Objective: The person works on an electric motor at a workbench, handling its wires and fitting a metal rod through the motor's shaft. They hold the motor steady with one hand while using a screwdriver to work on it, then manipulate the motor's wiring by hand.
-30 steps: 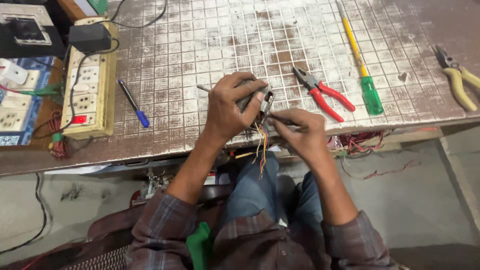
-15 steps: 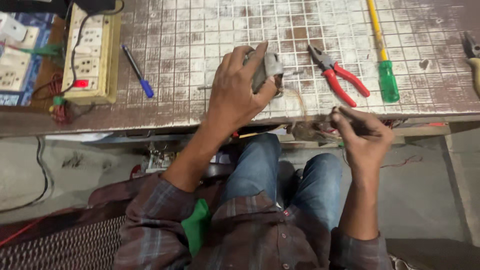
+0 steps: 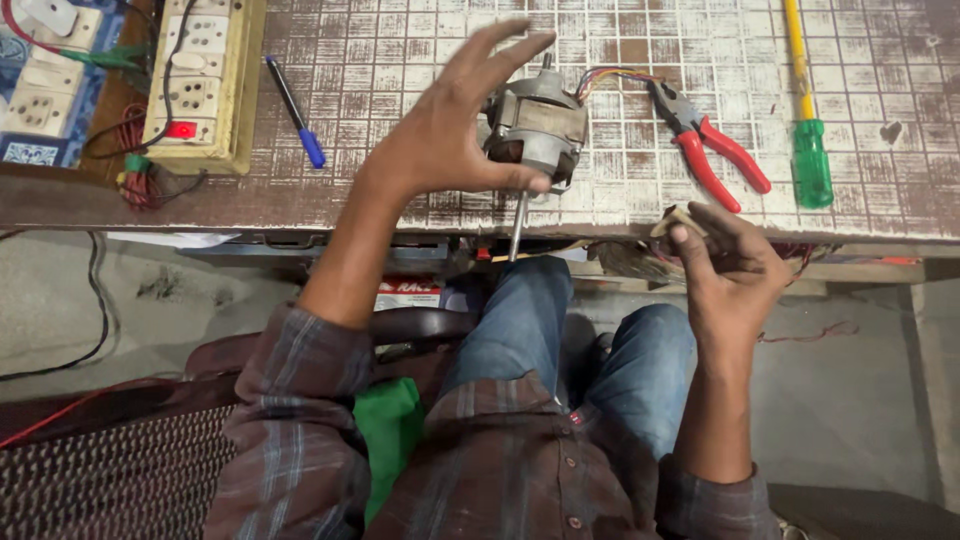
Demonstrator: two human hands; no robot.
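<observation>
Two bare hands worked at the near edge of a worn, white-gridded metal worktable (image 3: pixel 400 120). Much of what the right hand (image 3: pixel 735 265) held was hidden: its fingers were pinched around a small tan, flattish piece (image 3: pixel 678 218) whose shape was hard to make out, with the fingertips covering most of it. The left hand (image 3: pixel 450 130) gripped a grey, rounded metal motor body (image 3: pixel 540 125) by thumb and palm, its other fingers spread wide above it; the motor sat over the table's edge, a thin steel shaft (image 3: pixel 516 225) pointing down and coloured wires (image 3: pixel 610 75) curling off its top. Just right of it lay red-handled pliers (image 3: pixel 715 150) and a screwdriver with yellow shank and green handle (image 3: pixel 808 110), its tip cut off by the frame. To the left lay a blue-capped pen (image 3: pixel 295 110) and a yellowed wooden socket board (image 3: pixel 200 80), partly cropped.
</observation>
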